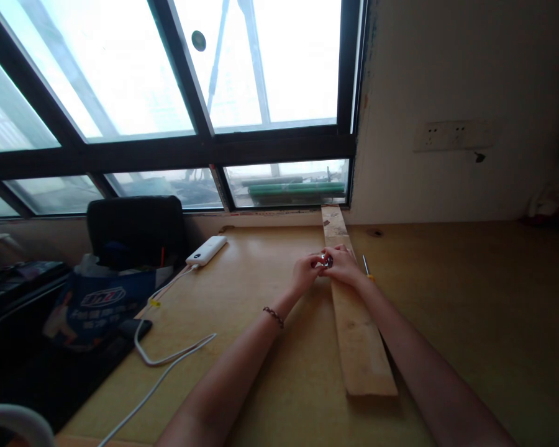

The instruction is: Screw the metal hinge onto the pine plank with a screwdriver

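Plainly, we found the left hand [306,272] and right hand [344,266] together, clamped on a small silvery object [327,261] by the left edge of the long, pale wooden board [361,335]; the object's exact shape escaped us.

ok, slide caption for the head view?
Left hand and right hand hold a small shiny object at a wooden board, yellow-handled tool alongside.

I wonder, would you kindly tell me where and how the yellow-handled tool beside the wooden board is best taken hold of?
Probably by its yellow handle, from the right and above: the wooden board and right forearm crowd its left. The slim metal shaft points away towards the wall, leaving the handle nearer, though partly hidden.
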The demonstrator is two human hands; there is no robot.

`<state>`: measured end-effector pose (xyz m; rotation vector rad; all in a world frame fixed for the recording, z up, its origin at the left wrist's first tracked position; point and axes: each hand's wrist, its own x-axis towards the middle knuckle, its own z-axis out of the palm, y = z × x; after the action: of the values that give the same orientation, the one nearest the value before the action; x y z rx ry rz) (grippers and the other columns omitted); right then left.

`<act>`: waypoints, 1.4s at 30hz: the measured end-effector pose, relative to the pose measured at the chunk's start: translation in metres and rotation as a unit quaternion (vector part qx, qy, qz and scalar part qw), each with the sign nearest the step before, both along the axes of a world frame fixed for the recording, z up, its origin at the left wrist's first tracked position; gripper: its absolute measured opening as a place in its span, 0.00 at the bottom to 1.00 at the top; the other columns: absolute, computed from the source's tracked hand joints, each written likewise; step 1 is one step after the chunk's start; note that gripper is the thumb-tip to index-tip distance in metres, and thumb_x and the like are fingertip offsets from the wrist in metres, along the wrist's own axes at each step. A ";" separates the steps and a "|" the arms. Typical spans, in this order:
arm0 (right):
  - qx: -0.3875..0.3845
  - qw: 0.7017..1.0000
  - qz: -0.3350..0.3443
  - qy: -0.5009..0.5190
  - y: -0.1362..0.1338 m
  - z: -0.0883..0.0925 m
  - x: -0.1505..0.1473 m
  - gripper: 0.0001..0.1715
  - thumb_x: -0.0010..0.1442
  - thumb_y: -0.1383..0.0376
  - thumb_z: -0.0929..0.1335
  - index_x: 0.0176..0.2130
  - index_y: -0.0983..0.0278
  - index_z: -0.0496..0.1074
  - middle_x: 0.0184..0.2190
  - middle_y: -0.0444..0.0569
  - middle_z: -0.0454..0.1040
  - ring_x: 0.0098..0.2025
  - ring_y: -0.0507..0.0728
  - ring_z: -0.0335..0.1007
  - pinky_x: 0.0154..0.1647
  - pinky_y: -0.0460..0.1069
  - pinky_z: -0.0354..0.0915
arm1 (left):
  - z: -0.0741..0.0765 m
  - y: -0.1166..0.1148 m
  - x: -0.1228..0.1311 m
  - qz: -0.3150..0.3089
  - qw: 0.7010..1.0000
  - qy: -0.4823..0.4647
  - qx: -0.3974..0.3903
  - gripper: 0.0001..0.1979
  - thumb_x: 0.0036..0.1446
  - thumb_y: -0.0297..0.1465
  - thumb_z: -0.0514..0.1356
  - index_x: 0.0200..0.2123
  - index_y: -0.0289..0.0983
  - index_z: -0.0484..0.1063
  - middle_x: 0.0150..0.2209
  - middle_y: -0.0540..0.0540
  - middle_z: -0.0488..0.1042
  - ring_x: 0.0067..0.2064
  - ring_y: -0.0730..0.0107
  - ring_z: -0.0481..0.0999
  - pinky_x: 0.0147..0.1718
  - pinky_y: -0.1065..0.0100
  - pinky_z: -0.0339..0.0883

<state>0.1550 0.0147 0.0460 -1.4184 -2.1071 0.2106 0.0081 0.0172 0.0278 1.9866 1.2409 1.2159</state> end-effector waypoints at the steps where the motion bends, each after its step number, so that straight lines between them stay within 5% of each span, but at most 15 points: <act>1: 0.001 1.000 -0.001 0.001 0.000 0.000 0.000 0.27 0.35 0.54 0.74 0.38 0.57 0.70 0.32 0.45 0.70 0.42 0.58 0.58 0.43 0.51 0.52 | 0.000 0.000 0.000 -0.001 1.000 -0.002 -0.003 0.06 0.43 0.30 0.62 0.27 0.35 0.75 0.21 0.53 0.62 0.26 0.77 0.59 0.26 0.74 0.52; 21: 0.008 1.000 0.000 0.000 0.000 -0.002 0.000 0.28 0.35 0.55 0.75 0.38 0.57 0.69 0.32 0.45 0.70 0.43 0.59 0.58 0.43 0.52 0.52 | -0.005 0.003 -0.002 0.000 1.000 -0.016 -0.023 0.10 0.43 0.34 0.61 0.28 0.34 0.76 0.20 0.53 0.63 0.24 0.78 0.58 0.24 0.74 0.51; 29: 0.012 1.000 0.002 -0.004 0.000 -0.002 0.000 0.29 0.35 0.55 0.75 0.39 0.57 0.69 0.32 0.45 0.70 0.43 0.58 0.58 0.43 0.51 0.52 | -0.009 0.004 -0.001 -0.006 0.990 -0.087 -0.111 0.13 0.41 0.36 0.62 0.29 0.32 0.76 0.18 0.54 0.62 0.22 0.79 0.56 0.22 0.74 0.50; 34: 0.016 1.000 0.002 0.000 0.001 -0.003 0.000 0.27 0.36 0.55 0.74 0.38 0.58 0.69 0.32 0.45 0.70 0.42 0.58 0.58 0.43 0.51 0.52 | -0.009 0.002 0.002 -0.009 0.995 -0.088 -0.037 0.09 0.40 0.33 0.63 0.27 0.34 0.76 0.20 0.52 0.64 0.25 0.78 0.59 0.25 0.74 0.53; 42: 0.021 1.000 0.000 0.004 0.002 -0.004 0.000 0.24 0.37 0.55 0.74 0.36 0.59 0.69 0.33 0.46 0.70 0.42 0.58 0.58 0.42 0.51 0.51 | -0.010 -0.004 0.003 0.005 0.991 -0.120 -0.052 0.09 0.42 0.32 0.62 0.28 0.34 0.76 0.20 0.51 0.65 0.24 0.76 0.60 0.25 0.73 0.54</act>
<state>0.1550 0.0166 0.0422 -1.3915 -2.0925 0.1704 0.0114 0.0128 0.0183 1.7040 1.1696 1.3240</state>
